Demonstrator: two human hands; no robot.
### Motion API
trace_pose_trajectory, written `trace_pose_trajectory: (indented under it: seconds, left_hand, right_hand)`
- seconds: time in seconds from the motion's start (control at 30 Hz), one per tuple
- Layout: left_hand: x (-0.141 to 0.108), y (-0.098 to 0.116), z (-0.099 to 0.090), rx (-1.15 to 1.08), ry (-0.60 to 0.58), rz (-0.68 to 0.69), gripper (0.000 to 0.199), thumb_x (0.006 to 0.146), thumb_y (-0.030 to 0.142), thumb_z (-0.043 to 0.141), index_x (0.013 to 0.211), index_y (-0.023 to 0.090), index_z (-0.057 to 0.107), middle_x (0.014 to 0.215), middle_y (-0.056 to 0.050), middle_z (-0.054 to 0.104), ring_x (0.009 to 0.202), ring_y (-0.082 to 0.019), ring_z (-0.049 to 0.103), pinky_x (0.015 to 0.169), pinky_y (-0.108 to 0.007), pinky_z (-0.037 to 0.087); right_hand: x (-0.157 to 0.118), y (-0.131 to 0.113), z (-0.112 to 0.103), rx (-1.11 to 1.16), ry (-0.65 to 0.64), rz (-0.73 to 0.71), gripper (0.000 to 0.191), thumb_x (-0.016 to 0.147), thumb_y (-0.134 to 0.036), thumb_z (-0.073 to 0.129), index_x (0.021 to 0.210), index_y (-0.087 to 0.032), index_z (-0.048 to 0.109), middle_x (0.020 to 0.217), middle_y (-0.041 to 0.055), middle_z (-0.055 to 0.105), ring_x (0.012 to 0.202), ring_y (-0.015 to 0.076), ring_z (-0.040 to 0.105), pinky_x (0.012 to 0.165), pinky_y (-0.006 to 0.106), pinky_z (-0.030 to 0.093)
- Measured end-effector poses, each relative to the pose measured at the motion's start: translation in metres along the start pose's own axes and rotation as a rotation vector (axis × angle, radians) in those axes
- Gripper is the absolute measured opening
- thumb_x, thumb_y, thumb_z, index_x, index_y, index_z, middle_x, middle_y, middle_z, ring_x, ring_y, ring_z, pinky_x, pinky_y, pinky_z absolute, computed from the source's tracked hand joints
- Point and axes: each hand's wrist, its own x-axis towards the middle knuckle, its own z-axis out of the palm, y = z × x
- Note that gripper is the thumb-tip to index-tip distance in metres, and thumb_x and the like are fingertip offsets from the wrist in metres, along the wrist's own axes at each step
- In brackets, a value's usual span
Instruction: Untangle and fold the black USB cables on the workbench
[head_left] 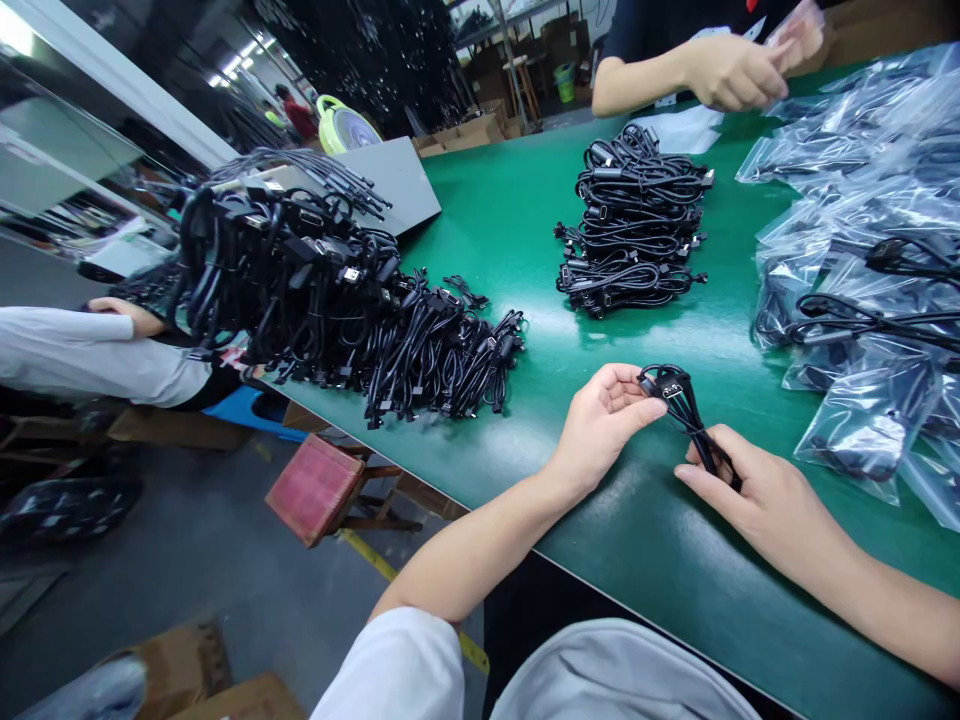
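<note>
A coiled black cable bundle [690,412] is held between my two hands above the green table [517,470]. My left hand [609,408] pinches its connector end between thumb and fingers. Around the other end of the bundle, my right hand [739,478] is closed. Beyond my hands, a neat stack of coiled black cables [634,225] lies on the table. To the left spreads a large heap of similar black cables [337,300] with their connectors showing.
Clear plastic bags with cables inside [855,400] cover the table's right side, with loose cables on top. Across the table are a co-worker's hands [731,72]. A grey box [394,185], a green fan [346,125] and a red-topped stool [316,488] stand to the left.
</note>
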Motion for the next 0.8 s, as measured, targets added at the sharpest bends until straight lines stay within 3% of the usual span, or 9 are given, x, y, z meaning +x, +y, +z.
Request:
trace_pose_trajectory:
  seconds: [0.27,0.47,0.57,0.63,0.73,0.8]
  left_hand:
    - [0.000,0.000,-0.001,0.036,0.001,0.004,0.040,0.069,0.028,0.088,0.096,0.016,0.061,0.091,-0.002,0.068,0.084,-0.011,0.063,0.087,-0.029,0.050]
    - [0.000,-0.007,0.000,0.054,-0.170,-0.067,0.040,0.073,0.030,0.086,0.101,0.016,0.061,0.092,-0.002,0.068,0.084,-0.012,0.064,0.085,-0.029,0.051]
    - [-0.003,-0.009,0.001,0.105,-0.211,-0.110,0.038,0.080,0.035,0.081,0.104,0.017,0.058,0.092,-0.002,0.066,0.081,-0.012,0.064,0.078,-0.028,0.052]
    - [-0.006,-0.011,0.002,0.169,-0.315,-0.206,0.037,0.081,0.039,0.080,0.101,0.017,0.057,0.088,-0.001,0.065,0.077,-0.011,0.063,0.074,-0.028,0.052]
    - [-0.013,-0.013,0.007,0.273,-0.506,-0.295,0.043,0.076,0.039,0.084,0.103,0.016,0.059,0.090,-0.003,0.067,0.079,-0.012,0.064,0.080,-0.031,0.051]
    - [-0.017,-0.016,0.011,0.301,-0.548,-0.294,0.047,0.074,0.039,0.086,0.106,0.016,0.060,0.095,-0.005,0.068,0.084,-0.013,0.065,0.085,-0.033,0.051]
  right_hand:
    - [0.000,-0.001,-0.001,0.056,-0.007,0.021,0.037,0.093,-0.063,0.056,0.086,-0.026,0.055,0.066,-0.0041,0.055,0.060,0.0180,0.052,0.058,0.031,0.040]
    - [0.010,-0.010,-0.014,0.559,-0.148,0.043,0.037,0.096,-0.055,0.057,0.081,-0.023,0.066,0.075,0.0009,0.066,0.073,0.0178,0.061,0.070,0.031,0.048]
    - [0.018,-0.015,-0.021,0.950,-0.048,0.131,0.026,0.093,-0.049,0.067,0.090,-0.023,0.069,0.078,0.0005,0.070,0.075,0.0163,0.065,0.074,0.029,0.053]
    - [0.021,-0.017,-0.027,1.140,0.037,0.160,0.022,0.092,-0.046,0.071,0.098,-0.024,0.068,0.087,0.0004,0.073,0.080,0.0160,0.069,0.079,0.030,0.057]
    - [0.021,-0.022,-0.037,1.208,0.135,0.125,0.014,0.095,-0.040,0.067,0.098,-0.026,0.067,0.098,0.0000,0.074,0.095,0.0169,0.072,0.094,0.034,0.059]
    - [0.019,-0.025,-0.041,1.180,0.181,0.109,0.010,0.096,-0.038,0.065,0.097,-0.028,0.066,0.101,-0.0004,0.074,0.104,0.0191,0.072,0.102,0.039,0.057]
